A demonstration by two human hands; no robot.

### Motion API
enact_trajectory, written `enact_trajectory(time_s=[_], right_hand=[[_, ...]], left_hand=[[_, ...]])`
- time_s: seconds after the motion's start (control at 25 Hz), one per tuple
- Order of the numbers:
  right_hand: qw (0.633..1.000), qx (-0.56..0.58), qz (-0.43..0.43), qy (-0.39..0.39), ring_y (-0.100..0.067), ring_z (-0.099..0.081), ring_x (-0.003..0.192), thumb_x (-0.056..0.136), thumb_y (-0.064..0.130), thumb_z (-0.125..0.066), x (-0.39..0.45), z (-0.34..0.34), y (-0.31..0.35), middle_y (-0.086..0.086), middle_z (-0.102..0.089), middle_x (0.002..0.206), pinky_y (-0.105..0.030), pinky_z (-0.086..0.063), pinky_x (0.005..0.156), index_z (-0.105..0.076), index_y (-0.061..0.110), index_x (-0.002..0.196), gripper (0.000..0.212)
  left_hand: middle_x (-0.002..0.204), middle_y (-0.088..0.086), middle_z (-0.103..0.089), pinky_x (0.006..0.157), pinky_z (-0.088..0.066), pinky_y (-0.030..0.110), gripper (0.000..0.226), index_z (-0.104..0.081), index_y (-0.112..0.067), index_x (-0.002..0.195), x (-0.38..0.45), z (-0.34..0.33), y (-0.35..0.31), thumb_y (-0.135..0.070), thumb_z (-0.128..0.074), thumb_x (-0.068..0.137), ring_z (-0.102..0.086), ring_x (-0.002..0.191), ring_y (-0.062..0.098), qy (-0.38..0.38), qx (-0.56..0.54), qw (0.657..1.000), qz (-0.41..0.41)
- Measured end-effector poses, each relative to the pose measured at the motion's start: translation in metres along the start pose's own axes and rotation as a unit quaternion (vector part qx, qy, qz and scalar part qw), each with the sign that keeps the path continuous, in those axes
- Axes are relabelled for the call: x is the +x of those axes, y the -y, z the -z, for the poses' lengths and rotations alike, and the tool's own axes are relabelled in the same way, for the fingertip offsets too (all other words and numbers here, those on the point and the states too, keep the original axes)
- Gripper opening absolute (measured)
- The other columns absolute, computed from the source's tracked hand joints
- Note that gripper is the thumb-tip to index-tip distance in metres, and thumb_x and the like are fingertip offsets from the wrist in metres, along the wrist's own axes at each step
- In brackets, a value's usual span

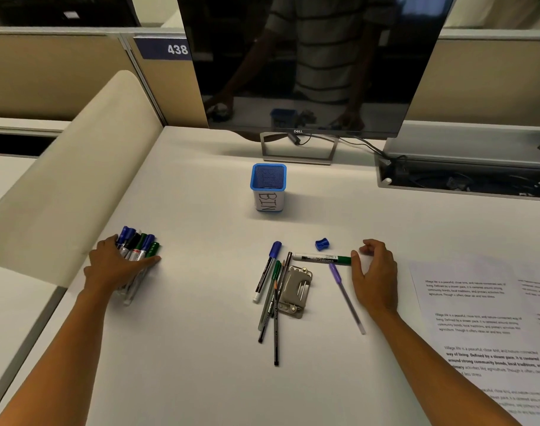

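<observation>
Both hands low over the counter (201,318), well apart.
Left hand (115,265) grips a bundle of markers (138,244) at the near left, caps pointing far. Right hand (374,275), fingers loosely curved and spread, sits at the right end of the green-capped marker (321,259) lying crosswise right of centre; contact unclear.

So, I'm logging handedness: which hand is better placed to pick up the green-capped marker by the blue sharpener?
Right. The right hand lies beside the cap end of the green-capped marker; the left hand grips the marker bundle far aside.
</observation>
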State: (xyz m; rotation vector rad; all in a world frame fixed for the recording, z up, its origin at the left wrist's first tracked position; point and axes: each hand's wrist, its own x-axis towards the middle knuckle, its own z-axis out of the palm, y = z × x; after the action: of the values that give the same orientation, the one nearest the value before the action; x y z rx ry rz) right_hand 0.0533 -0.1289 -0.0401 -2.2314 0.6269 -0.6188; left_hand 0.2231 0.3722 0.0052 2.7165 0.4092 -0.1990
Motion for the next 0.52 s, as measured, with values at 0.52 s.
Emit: enact_trajectory(time_s=[0.52], right_hand=[[0.998, -0.018, 0.046, 0.026, -0.012, -0.055, 0.102, 0.092, 0.026, -0.063, -0.001, 0.002, -0.002, 0.006, -0.064, 0.108, -0.032, -0.047, 0.093, -0.055, 0.024, 0.119, 0.028]], left_hand=[[0.148, 0.014, -0.039, 0.113, 0.000, 0.068, 0.107, -0.036, -0.017, 0.145, -0.028, -0.003, -0.035, -0.082, -0.061, 0.063, -0.027, 0.143, 0.036, -0.106, 0.006, 0.994, -0.005]])
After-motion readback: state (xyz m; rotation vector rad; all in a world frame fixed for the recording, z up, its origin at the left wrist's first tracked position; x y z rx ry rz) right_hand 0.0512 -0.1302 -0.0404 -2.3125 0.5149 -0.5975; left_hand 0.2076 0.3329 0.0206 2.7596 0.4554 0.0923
